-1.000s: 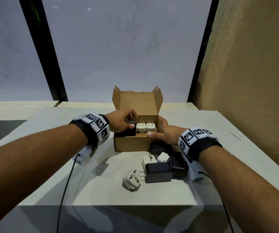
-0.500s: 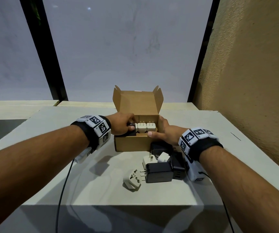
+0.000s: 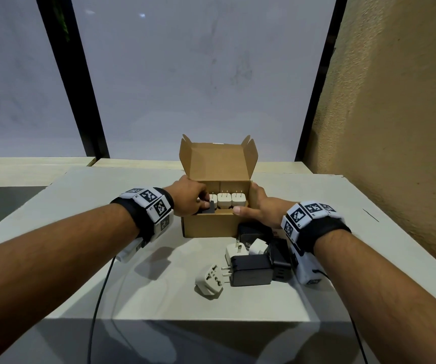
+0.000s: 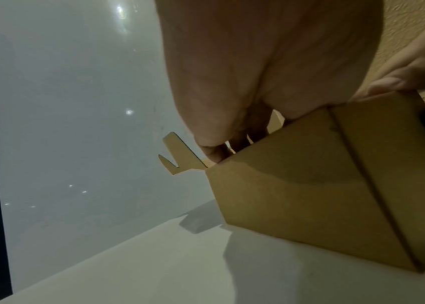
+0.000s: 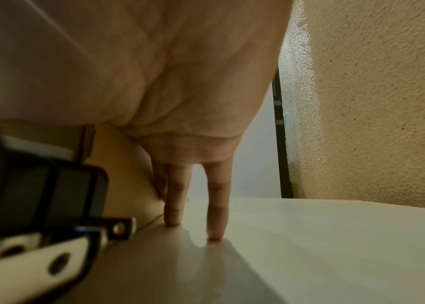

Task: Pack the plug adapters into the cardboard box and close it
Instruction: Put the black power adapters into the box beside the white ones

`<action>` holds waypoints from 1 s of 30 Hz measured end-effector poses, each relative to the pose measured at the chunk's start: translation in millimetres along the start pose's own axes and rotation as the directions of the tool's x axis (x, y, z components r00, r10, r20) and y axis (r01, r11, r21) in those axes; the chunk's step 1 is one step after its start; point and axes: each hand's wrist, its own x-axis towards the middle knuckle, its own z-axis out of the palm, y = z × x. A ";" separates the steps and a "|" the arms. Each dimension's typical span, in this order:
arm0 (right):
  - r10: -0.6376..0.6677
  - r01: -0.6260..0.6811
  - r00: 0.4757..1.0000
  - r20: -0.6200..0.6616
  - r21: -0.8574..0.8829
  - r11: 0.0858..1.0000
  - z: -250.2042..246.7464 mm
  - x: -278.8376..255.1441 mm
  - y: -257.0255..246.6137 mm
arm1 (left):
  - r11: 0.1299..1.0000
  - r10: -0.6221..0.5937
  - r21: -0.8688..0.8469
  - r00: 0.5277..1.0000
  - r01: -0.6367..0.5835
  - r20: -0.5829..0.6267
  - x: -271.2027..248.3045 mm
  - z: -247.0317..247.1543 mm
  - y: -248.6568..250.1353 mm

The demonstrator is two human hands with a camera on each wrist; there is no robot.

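Observation:
The open cardboard box (image 3: 211, 225) stands mid-table with its lid (image 3: 219, 161) raised at the back. Several white plug adapters (image 3: 224, 201) sit upright in a row inside. My left hand (image 3: 192, 200) grips a black adapter (image 3: 209, 208) down in the box's left end; in the left wrist view its fingers (image 4: 214, 148) reach over the box (image 4: 310, 205) wall. My right hand (image 3: 255, 210) braces the box's right side, thumb on the front rim. The right wrist view shows its fingers (image 5: 175, 205) straight down the box wall (image 5: 123, 174) to the tabletop.
Loose adapters lie in front of the box under my right wrist: a beige travel adapter (image 3: 209, 282), a black charger (image 3: 251, 269), a white plug (image 3: 234, 252) and more black ones (image 3: 280, 261). A textured wall (image 3: 395, 127) stands right, a window behind. A cable (image 3: 98, 311) hangs off the front edge.
My left hand has sunk lower with the black adapter into the box's left end. The right hand and the loose adapters have not moved.

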 end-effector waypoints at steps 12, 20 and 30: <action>0.015 -0.015 1.000 0.005 -0.011 1.000 -0.6 -4.0 -4.1 | 0.995 -0.037 0.091 0.997 0.031 0.063 2.3 4.2 -7.7; 0.012 -0.012 1.000 -0.003 -0.014 1.000 -0.8 -6.3 -5.4 | 0.973 -0.012 0.229 0.991 -0.018 0.131 5.2 4.4 -4.9; 0.007 -0.007 1.000 0.009 0.011 1.000 -0.6 -3.8 -4.5 | 0.917 0.132 0.362 0.984 -0.168 0.120 5.4 1.0 -6.9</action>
